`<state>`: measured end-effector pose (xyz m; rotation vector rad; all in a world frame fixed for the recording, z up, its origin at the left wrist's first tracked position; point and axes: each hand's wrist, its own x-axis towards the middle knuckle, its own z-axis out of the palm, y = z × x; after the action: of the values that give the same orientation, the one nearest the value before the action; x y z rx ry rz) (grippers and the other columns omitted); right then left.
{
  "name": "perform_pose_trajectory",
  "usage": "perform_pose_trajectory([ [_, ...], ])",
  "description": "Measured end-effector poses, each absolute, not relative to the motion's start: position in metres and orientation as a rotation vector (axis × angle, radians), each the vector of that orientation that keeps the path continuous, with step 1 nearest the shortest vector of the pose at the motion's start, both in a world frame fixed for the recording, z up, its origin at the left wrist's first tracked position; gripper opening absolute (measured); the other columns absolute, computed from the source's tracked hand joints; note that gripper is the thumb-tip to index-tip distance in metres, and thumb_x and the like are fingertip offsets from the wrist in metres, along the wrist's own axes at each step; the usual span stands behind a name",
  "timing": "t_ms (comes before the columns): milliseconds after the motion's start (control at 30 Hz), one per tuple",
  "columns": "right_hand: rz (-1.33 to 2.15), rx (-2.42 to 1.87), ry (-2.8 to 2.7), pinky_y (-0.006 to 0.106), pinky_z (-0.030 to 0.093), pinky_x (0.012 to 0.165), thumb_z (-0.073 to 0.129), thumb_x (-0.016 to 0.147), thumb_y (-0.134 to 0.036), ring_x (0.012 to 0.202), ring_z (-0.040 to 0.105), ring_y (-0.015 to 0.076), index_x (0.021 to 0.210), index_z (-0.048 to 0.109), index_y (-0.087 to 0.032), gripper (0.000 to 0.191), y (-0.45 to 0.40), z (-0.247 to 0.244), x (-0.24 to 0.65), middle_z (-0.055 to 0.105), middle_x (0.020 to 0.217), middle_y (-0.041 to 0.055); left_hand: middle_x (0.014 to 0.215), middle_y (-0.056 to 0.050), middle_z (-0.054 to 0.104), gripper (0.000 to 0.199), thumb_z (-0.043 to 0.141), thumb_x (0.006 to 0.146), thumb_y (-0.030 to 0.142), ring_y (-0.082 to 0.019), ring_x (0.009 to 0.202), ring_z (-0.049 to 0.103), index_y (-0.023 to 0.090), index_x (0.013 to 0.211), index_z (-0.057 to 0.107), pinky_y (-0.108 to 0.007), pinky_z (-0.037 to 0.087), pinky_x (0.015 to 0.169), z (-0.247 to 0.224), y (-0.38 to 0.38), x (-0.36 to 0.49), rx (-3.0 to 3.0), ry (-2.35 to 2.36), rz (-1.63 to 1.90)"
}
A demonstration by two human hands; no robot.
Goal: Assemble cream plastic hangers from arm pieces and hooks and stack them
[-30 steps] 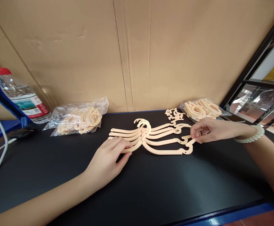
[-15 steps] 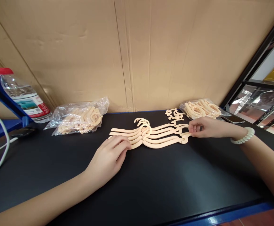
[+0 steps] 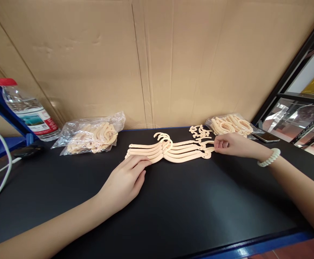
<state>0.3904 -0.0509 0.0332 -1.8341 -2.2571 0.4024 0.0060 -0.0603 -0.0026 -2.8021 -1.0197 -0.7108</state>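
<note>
Several cream-coloured clothes hangers [image 3: 185, 157] lie nested in a stack on the black table, their curved hooks [image 3: 163, 138] bunched at the middle and pointing to the back. My left hand [image 3: 128, 177] is closed on the front hanger's left arm, its fingertips hiding that end. At the other side my right hand [image 3: 236, 145] pinches the loose tip of a small cream end piece joined to the hangers' right ends. Its fingers cover part of that piece. Behind the right ends sits a little pile of small cream pieces [image 3: 200, 131].
Clear plastic bags of cream parts stand at back left [image 3: 92, 138] and back right [image 3: 230, 124]. A phone [image 3: 267, 137] lies beside the right bag. A red-capped water bottle [image 3: 35, 111], a black adapter [image 3: 28, 151] and a white cable [image 3: 7, 172] are left. Cardboard [image 3: 159, 64] rises behind.
The front hangers have shifted back, closer to the others. My right hand has moved slightly left and back with the end piece; my left hand has barely moved.
</note>
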Motion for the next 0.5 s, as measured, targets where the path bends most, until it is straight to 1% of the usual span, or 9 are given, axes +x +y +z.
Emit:
perform_pose_trajectory([
  [100, 0.322, -1.836, -2.256, 0.030, 0.046, 0.061, 0.053, 0.076, -0.036, 0.067, 0.063, 0.0201, 0.072, 0.059, -0.020, 0.018, -0.0505, 0.0312, 0.3893, 0.067, 0.072, 0.0039, 0.122, -0.009, 0.062, 0.033, 0.039, 0.094, 0.017, -0.024, 0.114, 0.058, 0.017, 0.118, 0.061, -0.041, 0.049, 0.099, -0.0034, -0.0603, 0.0049, -2.804, -1.042, -0.675],
  [233, 0.270, -1.827, -2.261, 0.030, 0.045, 0.061, 0.052, 0.077, -0.035, 0.067, 0.060, 0.0196, 0.074, 0.060, -0.020, 0.018, -0.0499, 0.0290, 0.3893, 0.065, 0.073, 0.0040, 0.125, -0.009, 0.061, 0.033, 0.039, 0.094, 0.019, -0.025, 0.115, 0.058, 0.018, 0.118, 0.061, -0.042, 0.049, 0.099, -0.0035, -0.0606, 0.0043, -2.805, -1.066, -0.658],
  [400, 0.057, -1.722, -2.154, 0.030, 0.041, 0.059, 0.052, 0.076, -0.034, 0.065, 0.054, 0.0185, 0.088, 0.060, -0.019, 0.020, -0.0494, 0.0267, 0.3872, 0.055, 0.071, 0.0015, 0.124, -0.008, 0.062, 0.027, 0.040, 0.094, 0.017, -0.025, 0.116, 0.057, 0.020, 0.110, 0.062, -0.043, 0.048, 0.098, -0.0022, -0.0628, 0.0041, -2.797, -1.043, -0.672],
  [500, 0.075, -1.658, -2.024, 0.030, 0.041, 0.059, 0.051, 0.077, -0.032, 0.065, 0.052, 0.0179, 0.090, 0.060, -0.019, 0.020, -0.0527, 0.0288, 0.3809, 0.053, 0.072, 0.0014, 0.122, -0.007, 0.063, 0.025, 0.043, 0.092, 0.015, -0.024, 0.114, 0.057, 0.021, 0.107, 0.062, -0.042, 0.047, 0.096, -0.0027, -0.0646, 0.0039, -2.797, -0.985, -0.691],
])
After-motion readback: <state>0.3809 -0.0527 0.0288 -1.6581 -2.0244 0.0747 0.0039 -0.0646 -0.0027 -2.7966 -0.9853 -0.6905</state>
